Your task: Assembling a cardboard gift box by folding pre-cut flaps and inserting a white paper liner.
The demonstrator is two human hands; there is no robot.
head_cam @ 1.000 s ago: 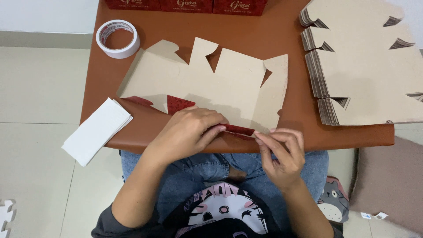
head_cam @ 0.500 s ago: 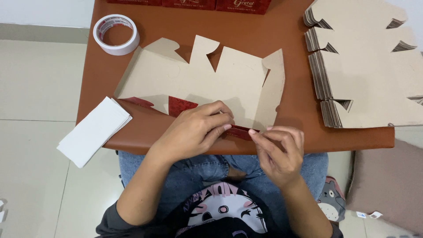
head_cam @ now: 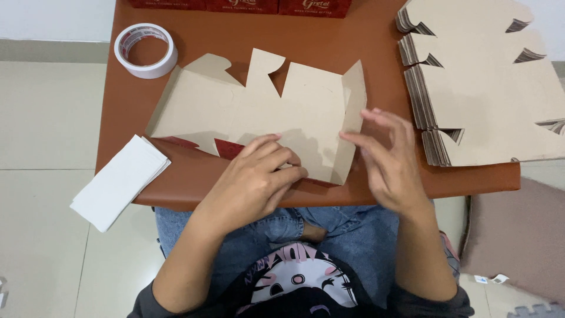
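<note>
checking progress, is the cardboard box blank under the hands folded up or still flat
Flat: the box blank lies spread on the table, flaps out, left hand pressing its near edge.

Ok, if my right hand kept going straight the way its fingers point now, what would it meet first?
The right hand points up and left, so it would likely first meet the right end flap of the flat cardboard box blank, though its height above the table is unclear.

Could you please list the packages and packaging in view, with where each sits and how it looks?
Red boxes: far table edge, a row, pale lettering.
Flat carton: table middle, unfolded, tan with red underside, under the left hand.
Stack of cartons: right side, tan, flat.
</note>
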